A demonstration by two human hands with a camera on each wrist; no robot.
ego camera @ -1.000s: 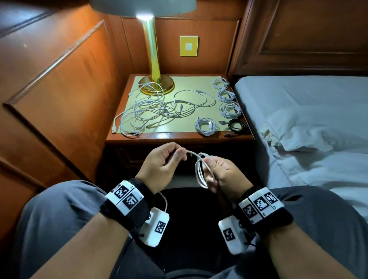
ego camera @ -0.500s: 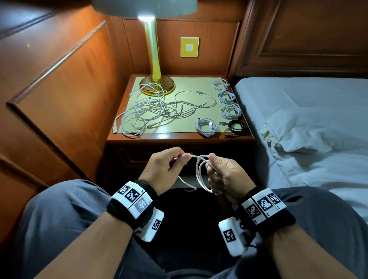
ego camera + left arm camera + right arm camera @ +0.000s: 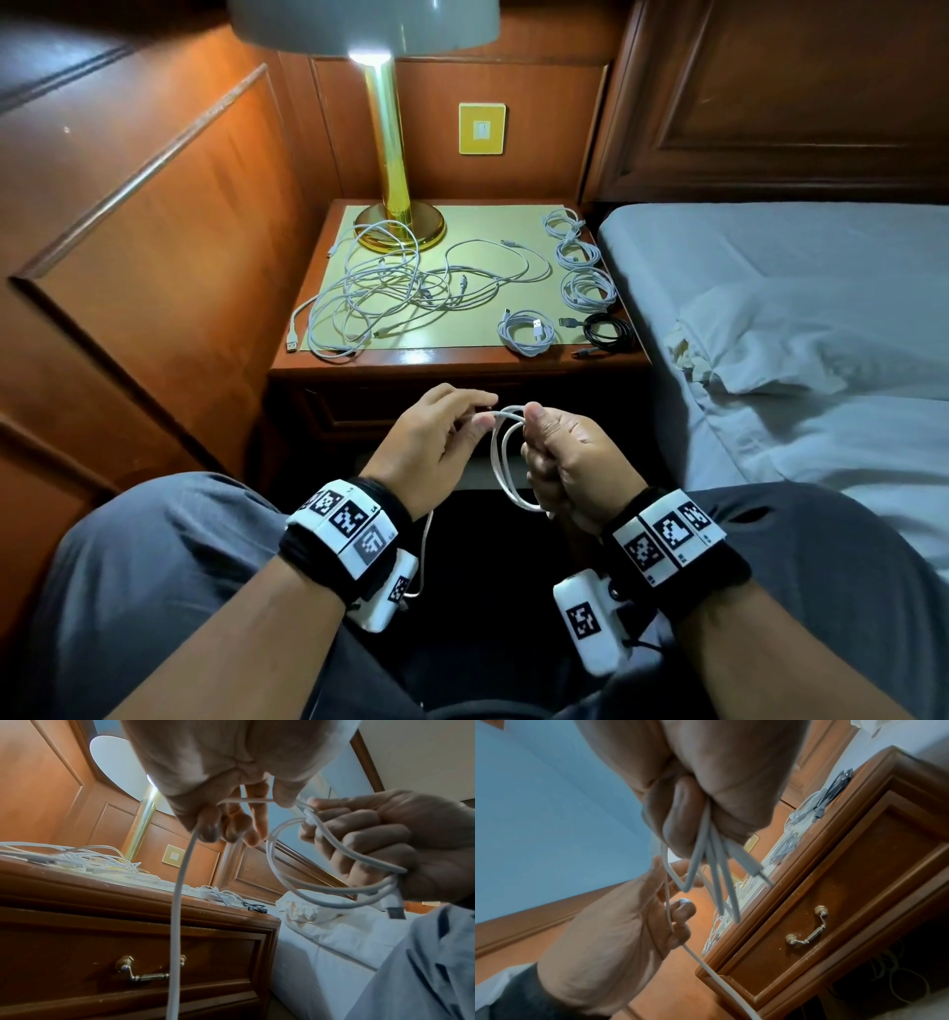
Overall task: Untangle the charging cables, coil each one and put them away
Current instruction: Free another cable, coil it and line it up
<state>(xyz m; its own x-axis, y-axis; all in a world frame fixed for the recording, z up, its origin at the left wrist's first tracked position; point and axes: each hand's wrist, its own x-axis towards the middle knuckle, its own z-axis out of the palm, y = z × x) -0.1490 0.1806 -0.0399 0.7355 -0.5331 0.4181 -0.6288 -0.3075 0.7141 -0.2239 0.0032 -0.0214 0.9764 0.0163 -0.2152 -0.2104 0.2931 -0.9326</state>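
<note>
Over my lap I hold a white charging cable (image 3: 500,457) between both hands. My right hand (image 3: 570,462) grips its coiled loops (image 3: 287,866) in a fist, and the USB plug (image 3: 395,911) hangs below that fist. My left hand (image 3: 436,442) pinches the free strand (image 3: 180,902), which runs down past the wrist. A tangle of white cables (image 3: 390,293) lies on the nightstand (image 3: 452,357). Three white coils (image 3: 580,257) lie in a row at its right edge, with another white coil (image 3: 526,334) and a black coil (image 3: 608,331) in front.
A brass lamp (image 3: 395,221) stands at the back of the nightstand beside the tangle. The drawer (image 3: 133,959) below is shut. A bed with a pillow (image 3: 801,339) lies to the right, and wood panelling (image 3: 128,246) closes the left side.
My left hand has brought the free strand over to the right hand's thumb, and the loop in the right hand has grown longer. The cables on the nightstand have not moved.
</note>
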